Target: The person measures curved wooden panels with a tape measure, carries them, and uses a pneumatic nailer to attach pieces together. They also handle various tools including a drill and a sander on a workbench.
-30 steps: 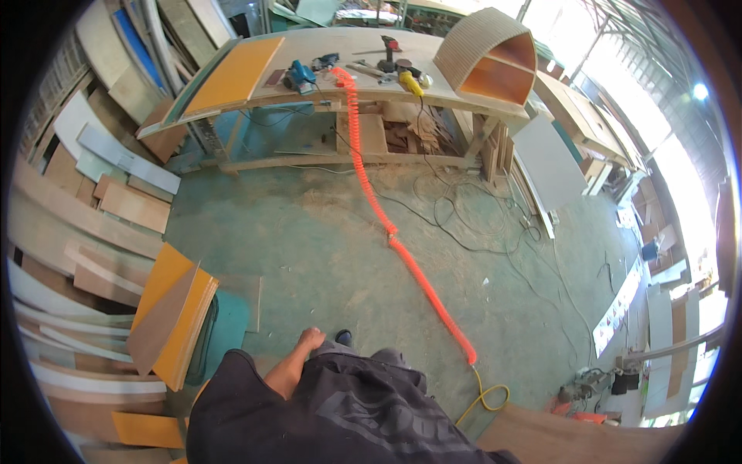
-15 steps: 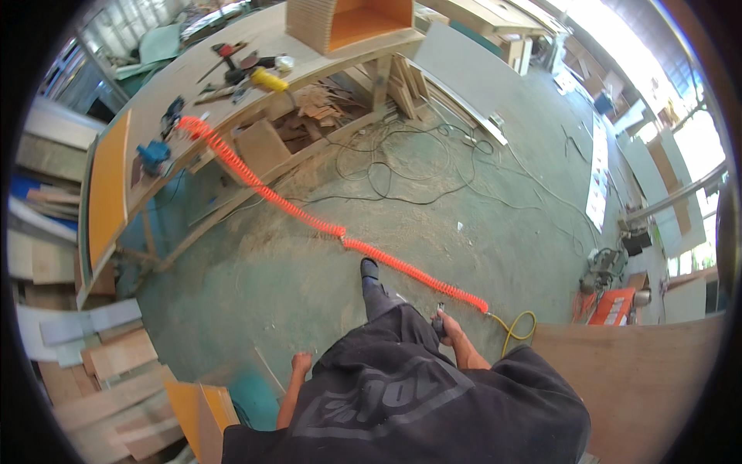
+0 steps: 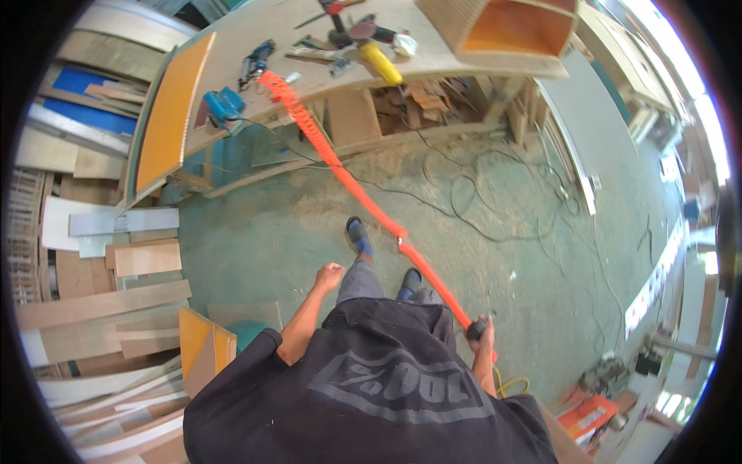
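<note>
My right hand is closed around a small black object, whose kind I cannot make out. Behind that hand runs an orange coiled air hose, stretching from the workbench down across the floor; whether the two touch I cannot tell. My left hand hangs beside my left leg with its fingers curled, and no object shows in it. At the hose's far end, a dark power tool rests on the workbench. Beside it sits a blue power tool.
A yellow-bodied grinder and an orange-lined box stand on the bench. Dark cables loop over the floor. Stacked boards line the left side. An orange machine and a yellow hose lie at lower right.
The bench and left-hand boards now appear closer, and my view has turned. Both my feet now show. My left hand has come forward; my right hand still grips the black object.
</note>
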Tool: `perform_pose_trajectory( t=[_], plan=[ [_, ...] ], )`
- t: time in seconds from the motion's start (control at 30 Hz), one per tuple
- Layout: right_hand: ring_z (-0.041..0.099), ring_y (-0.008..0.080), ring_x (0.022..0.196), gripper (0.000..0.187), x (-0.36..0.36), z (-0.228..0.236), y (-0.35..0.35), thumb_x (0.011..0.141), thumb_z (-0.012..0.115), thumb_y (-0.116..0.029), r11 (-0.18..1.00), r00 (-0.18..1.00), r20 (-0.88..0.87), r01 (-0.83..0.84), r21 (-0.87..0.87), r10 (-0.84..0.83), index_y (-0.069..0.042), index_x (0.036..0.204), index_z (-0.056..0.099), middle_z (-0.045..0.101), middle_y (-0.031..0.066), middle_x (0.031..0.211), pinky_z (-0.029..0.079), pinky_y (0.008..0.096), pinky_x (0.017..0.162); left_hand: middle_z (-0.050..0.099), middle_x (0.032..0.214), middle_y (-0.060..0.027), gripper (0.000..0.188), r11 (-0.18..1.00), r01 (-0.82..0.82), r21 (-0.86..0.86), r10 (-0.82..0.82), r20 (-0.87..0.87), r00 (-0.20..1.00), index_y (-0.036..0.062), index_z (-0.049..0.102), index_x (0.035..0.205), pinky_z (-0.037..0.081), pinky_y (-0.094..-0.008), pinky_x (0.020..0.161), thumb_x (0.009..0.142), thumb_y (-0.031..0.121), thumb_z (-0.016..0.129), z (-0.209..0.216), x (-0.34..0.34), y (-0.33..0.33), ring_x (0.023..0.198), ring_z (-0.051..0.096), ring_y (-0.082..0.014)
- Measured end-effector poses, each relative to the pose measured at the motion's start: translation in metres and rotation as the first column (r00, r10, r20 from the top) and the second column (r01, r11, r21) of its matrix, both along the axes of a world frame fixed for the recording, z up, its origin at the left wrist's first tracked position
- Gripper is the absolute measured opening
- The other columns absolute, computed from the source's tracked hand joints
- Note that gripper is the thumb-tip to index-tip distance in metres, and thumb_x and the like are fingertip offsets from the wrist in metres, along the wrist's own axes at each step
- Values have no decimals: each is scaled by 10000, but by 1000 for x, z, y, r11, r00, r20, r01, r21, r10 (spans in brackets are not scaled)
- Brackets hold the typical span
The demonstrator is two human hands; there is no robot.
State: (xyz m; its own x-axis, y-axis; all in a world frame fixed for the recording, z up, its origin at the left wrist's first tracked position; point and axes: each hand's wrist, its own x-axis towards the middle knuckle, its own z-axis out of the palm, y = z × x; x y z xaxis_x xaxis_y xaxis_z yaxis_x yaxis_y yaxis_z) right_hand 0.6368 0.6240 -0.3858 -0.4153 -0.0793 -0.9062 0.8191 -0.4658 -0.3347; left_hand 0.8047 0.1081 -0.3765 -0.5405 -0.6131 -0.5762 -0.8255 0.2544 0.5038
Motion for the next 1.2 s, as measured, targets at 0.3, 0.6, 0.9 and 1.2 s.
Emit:
perform_pose_trajectory(
  t=[0.3,0.6,0.9,1.2],
  plan=[
    [566,246,542,430,-14,-49,-53,913,532,-554,989,988,76,-139,57,135,-161,740,544,559,46,638,480,415,505,680,1104,-245,479,992,91,83,-100,112,989,-4,705,1043,481,-456,949,855,407,545,-64,-77,-125,1079,636,-384],
    [640,244,624,349,-173,44,-306,874,620,-443,982,984,-22,-172,82,174,-105,793,593,640,92,713,540,395,572,666,1107,-239,362,971,225,-77,-214,128,968,-30,682,1018,502,-509,882,907,246,474,-77,-105,-299,1038,629,-405],
    [633,237,785,359,-366,188,-534,898,617,-418,908,837,-469,-391,-151,283,-93,1050,620,660,73,901,513,353,647,704,1015,-99,341,749,-447,489,616,-266,741,10,661,1094,512,-354,710,979,300,523,8,-191,-391,861,661,-187],
    [659,325,962,736,-540,188,-655,675,807,-422,146,310,-94,-148,978,946,19,1219,583,677,200,1055,519,408,878,696,922,-104,260,823,-524,-221,337,-552,763,49,646,1091,523,-366,718,928,247,599,107,-304,-445,804,666,-250]
  ],
)
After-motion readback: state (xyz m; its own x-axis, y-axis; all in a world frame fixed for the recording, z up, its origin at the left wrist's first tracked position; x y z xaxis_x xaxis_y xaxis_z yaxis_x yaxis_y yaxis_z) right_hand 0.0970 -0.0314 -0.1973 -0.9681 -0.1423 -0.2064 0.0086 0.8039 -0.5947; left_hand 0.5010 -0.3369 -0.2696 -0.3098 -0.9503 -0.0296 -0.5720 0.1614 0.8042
